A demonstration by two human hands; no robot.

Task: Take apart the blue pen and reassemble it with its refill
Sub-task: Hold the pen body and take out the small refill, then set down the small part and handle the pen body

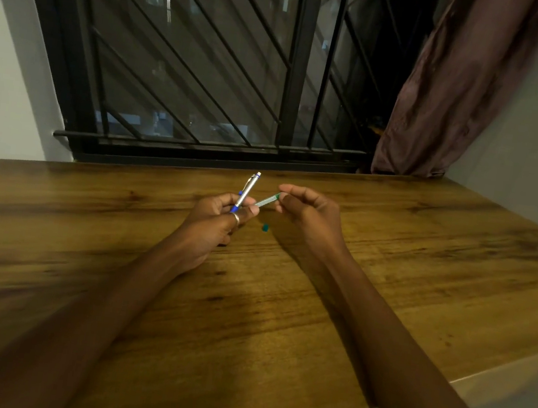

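Observation:
My left hand (213, 220) grips the blue and silver pen body (247, 190), which points up and away with its clicker end at the top. My right hand (308, 212) pinches one end of a thin greenish refill (268, 201); the refill's other end reaches toward my left thumb and the pen's lower end. Both hands hover just above the wooden table (391, 255). A small green piece (265, 227) lies on the table between and below the hands.
A barred dark window (209, 74) runs along the table's far edge. A brownish curtain (449, 91) hangs at the back right beside a wall. The table's front right edge (406, 396) drops off to a pale floor.

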